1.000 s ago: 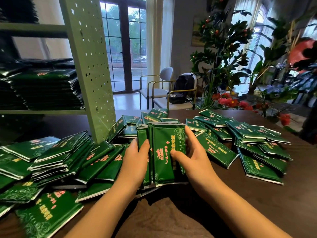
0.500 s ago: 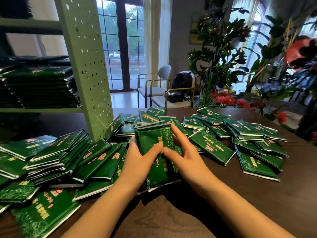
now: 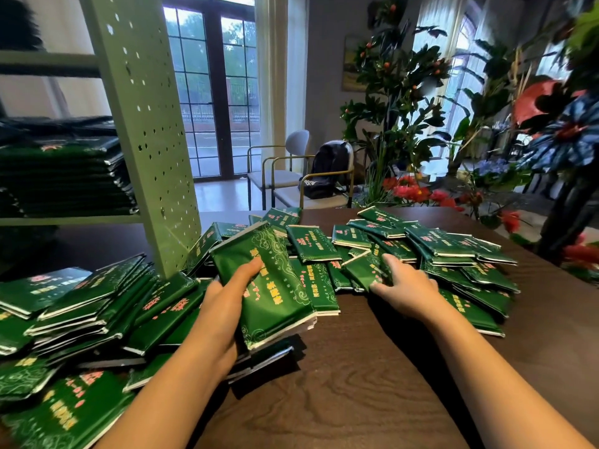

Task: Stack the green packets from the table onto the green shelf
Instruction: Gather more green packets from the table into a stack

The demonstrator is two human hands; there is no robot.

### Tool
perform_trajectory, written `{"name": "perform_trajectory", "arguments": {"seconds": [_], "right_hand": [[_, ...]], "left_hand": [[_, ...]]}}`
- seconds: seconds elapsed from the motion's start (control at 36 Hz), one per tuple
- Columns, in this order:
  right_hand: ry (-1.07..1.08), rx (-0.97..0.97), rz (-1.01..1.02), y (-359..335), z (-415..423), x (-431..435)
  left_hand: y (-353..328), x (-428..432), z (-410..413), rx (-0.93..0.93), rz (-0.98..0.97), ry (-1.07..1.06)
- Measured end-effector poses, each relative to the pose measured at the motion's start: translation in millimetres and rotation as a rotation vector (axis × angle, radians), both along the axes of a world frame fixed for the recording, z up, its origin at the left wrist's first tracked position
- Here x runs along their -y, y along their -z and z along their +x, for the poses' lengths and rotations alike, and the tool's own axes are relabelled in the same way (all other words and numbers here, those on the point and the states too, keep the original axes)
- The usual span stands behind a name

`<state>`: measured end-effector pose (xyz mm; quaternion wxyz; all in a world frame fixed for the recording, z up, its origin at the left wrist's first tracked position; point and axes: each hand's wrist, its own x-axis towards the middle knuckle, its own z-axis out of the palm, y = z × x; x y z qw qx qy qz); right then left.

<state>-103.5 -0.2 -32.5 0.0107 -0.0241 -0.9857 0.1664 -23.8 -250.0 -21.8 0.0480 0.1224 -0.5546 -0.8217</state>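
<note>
"What are those packets (image 3: 275, 286) wrapped in?"

"Glossy green film. It's smooth and slick and catches the window light, with pale papery edges at the ends."

"And the tabletop (image 3: 356, 400)?"

"Dark wood with the grain plain to see and a low sheen."

"The shelf (image 3: 146, 140) at ten o'clock?"

"Metal by the look of it, perforated, in matt pale-green paint. The chairs (image 3: 299, 142) at twelve o'clock have brassy metal tube frames."
</note>
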Motion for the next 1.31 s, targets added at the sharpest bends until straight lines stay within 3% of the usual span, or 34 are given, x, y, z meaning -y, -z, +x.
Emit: {"name": "perform_trajectory", "arguments": {"seconds": [0.08, 0.22, 0.42, 0.53, 0.64, 0.75, 0.83, 1.31], "right_hand": [[0.023, -0.009, -0.051, -6, 7, 0], [-0.074, -0.184, -0.36, -17, 17, 6], [-0.132, -0.143, -1.21, -32, 33, 30], [-0.298, -0.076, -1.412, -35, 45, 44], [-0.432, -0.025, -1.426, -31, 51, 51], [-0.494, -0.077, -1.187, -24, 60, 64], [-0.467, -0.121, -1.12, -18, 59, 70], [-0.568, -0.132, -1.084, -6, 54, 75]], "left_hand": [[4, 4, -3, 0.028, 0.003, 0.005], [3, 3, -2, 0.077, 0.022, 0.034], [7, 2, -6, 0.085, -0.045, 0.045], [6, 0, -5, 0.074, -0.052, 0.063], [9, 1, -8, 0.091, -0.092, 0.062], [5, -4, -5, 0.085, -0.127, 0.095], [6, -7, -5, 0.08, -0.142, 0.113], [3, -6, 1, 0.031, -0.182, 0.204]]}}
